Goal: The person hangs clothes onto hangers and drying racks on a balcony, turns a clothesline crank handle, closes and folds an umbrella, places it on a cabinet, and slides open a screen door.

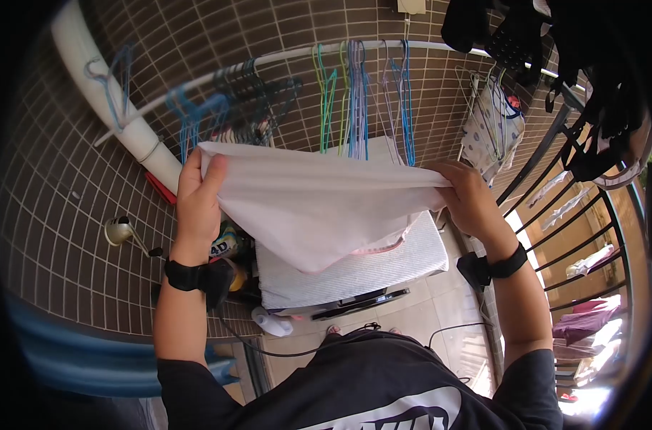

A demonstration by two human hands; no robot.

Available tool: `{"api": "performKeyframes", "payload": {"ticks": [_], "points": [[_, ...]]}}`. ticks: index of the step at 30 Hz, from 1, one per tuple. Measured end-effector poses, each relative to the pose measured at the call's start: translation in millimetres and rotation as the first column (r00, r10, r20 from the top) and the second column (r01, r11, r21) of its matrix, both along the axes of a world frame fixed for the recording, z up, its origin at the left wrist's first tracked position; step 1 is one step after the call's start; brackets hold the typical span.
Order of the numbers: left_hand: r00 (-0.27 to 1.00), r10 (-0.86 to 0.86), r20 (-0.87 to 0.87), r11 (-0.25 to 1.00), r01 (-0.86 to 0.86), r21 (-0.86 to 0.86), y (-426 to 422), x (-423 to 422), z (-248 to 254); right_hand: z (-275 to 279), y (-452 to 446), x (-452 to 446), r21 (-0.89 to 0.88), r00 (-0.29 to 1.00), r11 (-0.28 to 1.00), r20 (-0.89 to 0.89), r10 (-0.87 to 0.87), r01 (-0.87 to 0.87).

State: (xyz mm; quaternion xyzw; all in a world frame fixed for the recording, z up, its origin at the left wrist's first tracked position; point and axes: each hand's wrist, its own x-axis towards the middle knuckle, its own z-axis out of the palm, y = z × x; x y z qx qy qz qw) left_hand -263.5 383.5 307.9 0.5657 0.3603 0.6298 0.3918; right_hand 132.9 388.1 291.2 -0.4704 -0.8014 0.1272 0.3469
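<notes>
A thin white cloth with pinkish edging is stretched between my two hands in the middle of the view. My left hand pinches its upper left corner, thumb in front. At the upper right edge, my right hand has its fingers closed around the fabric. The cloth sags to a point at its lower middle, over a flat surface with a pale striped cover. Its exact kind does not show.
Coloured hangers hang from a white rail along the brown tiled wall. A spotted garment hangs at the right, near black railings. Dark laundry hangs above. A white pipe stands left; a cable crosses my front.
</notes>
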Motion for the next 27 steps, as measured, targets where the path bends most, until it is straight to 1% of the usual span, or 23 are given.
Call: {"api": "performKeyframes", "payload": {"ticks": [2,3,4,6,7,8,9,10,12,13,14,15,16,17,18,19,20,21,22,23,26,27], "points": [[0.999,0.029,-0.025,0.999,-0.028,0.021,-1.8,1.8,-2.5,10.5,-4.9,-2.3,0.187,1.000,0.982,0.011,0.013,-0.015],[0.998,0.048,-0.043,0.998,-0.046,0.038,-1.5,3.2,-4.5,11.1,-5.8,-3.5,0.234,1.000,0.972,0.023,-0.022,0.016],[0.996,0.067,-0.062,0.996,-0.063,0.059,-2.1,5.9,-4.4,13.1,-8.1,-3.0,0.241,1.000,0.970,-0.002,-0.029,0.029],[0.987,0.000,0.161,1.000,-0.005,0.029,-20.2,17.2,8.9,24.1,-12.4,-0.4,0.263,0.998,0.963,-0.053,-0.044,0.056],[0.962,-0.031,0.271,0.999,0.027,0.019,-24.8,20.7,13.1,32.6,-21.3,-3.5,0.155,0.966,0.982,-0.248,-0.068,0.109],[0.932,-0.257,0.255,0.966,0.238,0.101,-22.4,12.5,11.6,39.6,-27.0,-1.9,0.114,0.941,0.987,-0.331,-0.072,0.116],[0.855,-0.467,0.224,0.883,0.436,0.176,-20.3,-5.4,9.9,46.8,-30.6,-0.5,0.102,0.892,0.994,-0.451,0.022,0.027],[0.736,-0.654,0.177,0.753,0.611,0.244,-18.6,-20.0,11.4,53.6,-33.2,0.8,0.104,0.819,0.993,-0.563,0.111,-0.063],[0.831,-0.525,0.183,0.850,0.500,0.166,-19.2,-27.0,17.4,65.1,-34.8,5.4,0.170,0.805,0.983,-0.572,0.158,-0.072],[0.924,-0.284,0.256,0.959,0.278,0.059,-29.3,-10.7,29.8,65.5,-30.1,10.2,0.199,0.811,0.978,-0.562,0.165,-0.062],[0.955,-0.019,0.297,0.997,0.040,-0.064,-35.9,3.6,38.2,64.4,-24.3,11.0,0.160,0.811,0.986,-0.571,0.127,-0.042],[0.955,0.058,0.291,0.994,-0.030,-0.101,-29.2,12.4,43.7,61.3,-17.3,10.5,0.122,0.810,0.992,-0.579,0.090,-0.023],[0.985,0.057,0.161,0.995,-0.042,-0.092,-11.2,5.2,35.0,57.3,-8.5,8.7,0.084,0.809,0.996,-0.585,0.053,-0.005],[0.998,0.055,0.030,0.995,-0.053,-0.082,15.2,-9.3,10.2,49.9,4.2,-0.8,-0.092,0.934,0.977,-0.288,-0.212,0.194],[0.993,0.052,-0.104,0.996,-0.059,-0.070,37.1,-20.0,-16.7,30.0,19.6,-1.8,-0.112,0.947,0.980,-0.263,-0.187,0.162],[0.976,0.078,-0.205,0.986,-0.106,-0.130,51.4,-26.7,-40.5,13.5,32.1,-2.3,-0.150,0.969,0.976,-0.164,-0.183,0.158],[0.948,0.096,-0.305,0.970,-0.157,-0.184,63.2,-31.4,-62.6,-8.9,45.1,-0.3,0.044,0.990,0.990,-0.027,-0.136,0.137],[0.916,0.104,-0.386,0.958,-0.197,-0.207,70.7,-33.5,-81.5,-33.0,58.7,4.4,0.047,0.992,0.991,0.028,-0.124,0.122],[0.878,0.108,-0.466,0.944,-0.237,-0.228,75.5,-35.1,-100.0,-52.2,67.0,6.1,0.071,0.992,0.991,0.045,-0.119,0.116],[0.853,0.151,-0.500,0.960,-0.246,-0.130,81.3,-38.9,-118.3,-64.0,70.4,5.0,0.097,0.991,0.987,0.028,-0.128,0.124],[0.929,0.070,-0.364,0.893,-0.221,-0.391,69.3,-31.4,-108.9,-74.5,65.4,-2.3,0.162,0.984,0.970,-0.032,-0.176,0.179],[0.948,0.042,-0.314,0.909,-0.167,-0.382,62.2,-27.9,-100.3,-76.9,60.9,-5.3,0.179,0.979,0.963,-0.055,-0.194,0.201]]}}
